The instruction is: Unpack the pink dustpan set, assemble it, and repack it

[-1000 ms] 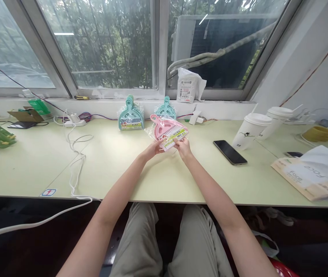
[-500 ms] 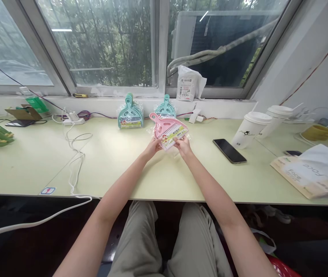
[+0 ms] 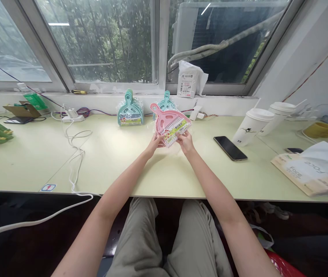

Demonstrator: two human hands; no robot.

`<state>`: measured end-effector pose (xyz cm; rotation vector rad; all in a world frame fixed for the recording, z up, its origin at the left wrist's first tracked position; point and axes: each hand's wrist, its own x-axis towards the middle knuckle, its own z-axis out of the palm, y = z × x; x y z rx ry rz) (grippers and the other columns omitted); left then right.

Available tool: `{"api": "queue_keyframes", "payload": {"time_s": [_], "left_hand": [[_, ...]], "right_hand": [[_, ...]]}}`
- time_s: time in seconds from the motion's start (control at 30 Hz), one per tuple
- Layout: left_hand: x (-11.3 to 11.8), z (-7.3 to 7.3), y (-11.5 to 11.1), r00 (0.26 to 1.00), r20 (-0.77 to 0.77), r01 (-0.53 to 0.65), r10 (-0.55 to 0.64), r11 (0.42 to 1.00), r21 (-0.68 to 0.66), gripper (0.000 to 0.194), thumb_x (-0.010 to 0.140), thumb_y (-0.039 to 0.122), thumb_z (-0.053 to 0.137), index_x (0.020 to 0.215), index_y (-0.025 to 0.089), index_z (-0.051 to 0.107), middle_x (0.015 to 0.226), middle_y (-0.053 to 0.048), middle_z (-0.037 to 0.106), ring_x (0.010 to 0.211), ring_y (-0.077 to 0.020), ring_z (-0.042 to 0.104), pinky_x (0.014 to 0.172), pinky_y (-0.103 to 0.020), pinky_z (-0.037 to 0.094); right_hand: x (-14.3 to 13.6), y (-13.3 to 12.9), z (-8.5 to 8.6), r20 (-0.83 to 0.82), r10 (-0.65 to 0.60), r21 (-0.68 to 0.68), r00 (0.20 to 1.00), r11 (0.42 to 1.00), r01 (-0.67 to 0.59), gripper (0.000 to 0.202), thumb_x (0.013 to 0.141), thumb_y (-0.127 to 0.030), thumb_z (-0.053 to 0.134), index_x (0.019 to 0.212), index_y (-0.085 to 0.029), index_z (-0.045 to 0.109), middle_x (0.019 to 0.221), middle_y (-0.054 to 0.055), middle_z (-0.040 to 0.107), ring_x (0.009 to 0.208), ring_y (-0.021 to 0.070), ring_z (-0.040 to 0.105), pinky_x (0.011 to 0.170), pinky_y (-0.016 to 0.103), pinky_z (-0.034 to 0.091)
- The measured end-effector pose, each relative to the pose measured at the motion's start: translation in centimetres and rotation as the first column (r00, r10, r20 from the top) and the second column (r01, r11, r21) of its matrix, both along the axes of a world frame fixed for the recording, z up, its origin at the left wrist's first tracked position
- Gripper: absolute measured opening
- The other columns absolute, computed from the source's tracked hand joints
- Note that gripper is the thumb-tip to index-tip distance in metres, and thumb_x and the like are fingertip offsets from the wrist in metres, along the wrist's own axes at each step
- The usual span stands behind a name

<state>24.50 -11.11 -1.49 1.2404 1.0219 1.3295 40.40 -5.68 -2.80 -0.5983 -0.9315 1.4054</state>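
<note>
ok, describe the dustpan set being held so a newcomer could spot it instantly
Start at the big window and drop to the pale green table below it. At the table's middle, the left hand and right hand grip a pink mini dustpan-and-brush set in clear wrap, raised off the surface. The two stacks of dustpan sets behind it are teal; it alone is pink.

The flat tan-and-white paper package (image 3: 310, 171) at the table's right end bears the word "Face", seen upside down. Print on the pink dustpan set's yellow-green label (image 3: 177, 130) is too small to read.
</note>
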Motion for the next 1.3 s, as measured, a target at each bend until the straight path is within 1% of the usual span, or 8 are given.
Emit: {"api": "queue_keyframes", "payload": {"time_s": [0.1, 0.17, 0.33, 0.47, 0.67, 0.87, 1.07, 1.3], "left_hand": [[0.3, 0.1, 0.1, 0.996, 0.085, 0.006, -0.015, 0.995, 0.104, 0.054, 0.081, 0.043, 0.059, 0.131, 0.028, 0.049, 0.126, -0.006, 0.062, 0.115, -0.0247, 0.058, 0.094, -0.040, 0.048], [0.4, 0.2, 0.1, 0.987, 0.148, 0.043, -0.066, 0.987, 0.154, 0.055, 0.078, 0.040, 0.062, 0.130, 0.026, 0.050, 0.128, -0.007, 0.060, 0.120, -0.0255, 0.054, 0.097, -0.039, 0.045], [0.5, -0.5, 0.4, 0.975, 0.205, 0.067, -0.081, 0.995, 0.073, 0.064, 0.067, 0.027, 0.070, 0.128, 0.023, 0.051, 0.120, -0.007, 0.065, 0.106, -0.0231, 0.062, 0.085, -0.033, 0.050], [0.2, -1.3, 0.9, 0.985, 0.165, 0.051, -0.054, 0.998, 0.022, 0.056, 0.066, 0.029, 0.070, 0.120, 0.021, 0.055, 0.112, -0.006, 0.067, 0.093, -0.0194, 0.064, 0.074, -0.029, 0.051], [-0.2, -1.6, 1.2, 0.992, 0.120, 0.034, -0.030, 0.999, -0.031, 0.052, 0.067, 0.034, 0.071, 0.115, 0.021, 0.057, 0.107, -0.006, 0.068, 0.087, -0.0182, 0.065, 0.076, -0.032, 0.052], [-0.6, -1.3, 0.9, 0.995, 0.093, 0.048, -0.044, 0.998, -0.033, 0.059, 0.069, 0.035, 0.070, 0.124, 0.023, 0.052, 0.109, -0.006, 0.067, 0.087, -0.0193, 0.067, 0.073, -0.031, 0.053], [-0.3, -0.5, -0.1, 0.982, 0.086, 0.175, -0.171, 0.984, -0.044, 0.062, 0.075, 0.041, 0.066, 0.130, 0.021, 0.047, 0.108, -0.011, 0.068, 0.075, -0.0235, 0.071, 0.069, -0.036, 0.057], [-0.1, -0.5, -0.1, 0.980, 0.107, 0.176, -0.169, 0.982, -0.063, 0.057, 0.076, 0.034, 0.065, 0.128, 0.018, 0.050, 0.104, -0.012, 0.070, 0.076, -0.0241, 0.071, 0.070, -0.036, 0.058]], "right_hand": [[-0.1, -0.1, 0.1, -0.010, 0.001, -0.001, 1.000, 1.000, -0.001, 0.031, 0.065, -0.015, 0.074, 0.091, -0.022, 0.058, 0.086, -0.002, 0.071, 0.079, 0.0143, 0.069, 0.078, 0.032, 0.060], [-0.3, -0.3, 0.1, -0.009, 0.005, -0.006, 1.000, 1.000, -0.005, 0.030, 0.066, -0.015, 0.073, 0.091, -0.022, 0.058, 0.087, -0.001, 0.071, 0.080, 0.0144, 0.069, 0.078, 0.032, 0.060], [-0.7, -0.5, 0.0, 0.007, 0.005, -0.029, 1.000, 1.000, -0.005, 0.029, 0.066, -0.012, 0.071, 0.090, -0.023, 0.058, 0.084, -0.002, 0.071, 0.077, 0.0135, 0.068, 0.075, 0.031, 0.060], [-0.6, -0.3, 0.0, 0.047, 0.000, -0.067, 0.999, 0.998, 0.003, 0.030, 0.067, -0.011, 0.069, 0.091, -0.023, 0.057, 0.084, -0.003, 0.071, 0.077, 0.0135, 0.068, 0.075, 0.032, 0.060], [-0.4, 0.0, 0.2, 0.088, 0.046, -0.154, 0.995, 0.988, -0.032, 0.023, 0.070, -0.008, 0.063, 0.087, -0.021, 0.056, 0.084, -0.002, 0.071, 0.072, 0.0127, 0.068, 0.072, 0.031, 0.060], [-0.3, -0.1, 0.1, 0.080, 0.101, -0.156, 0.992, 0.984, -0.088, 0.019, 0.074, -0.011, 0.062, 0.088, -0.022, 0.056, 0.086, -0.002, 0.072, 0.072, 0.0126, 0.068, 0.073, 0.031, 0.060], [0.2, 0.1, 0.0, 0.079, 0.124, -0.113, 0.989, 0.987, -0.115, 0.022, 0.072, -0.009, 0.065, 0.087, -0.022, 0.057, 0.087, -0.002, 0.072, 0.078, 0.0149, 0.069, 0.081, 0.038, 0.059], [1.0, 0.1, 0.2, 0.091, 0.205, -0.079, 0.975, 0.977, -0.198, 0.024, 0.071, -0.008, 0.067, 0.088, -0.021, 0.058, 0.091, 0.000, 0.073, 0.084, 0.0169, 0.070, 0.088, 0.041, 0.057]]}}
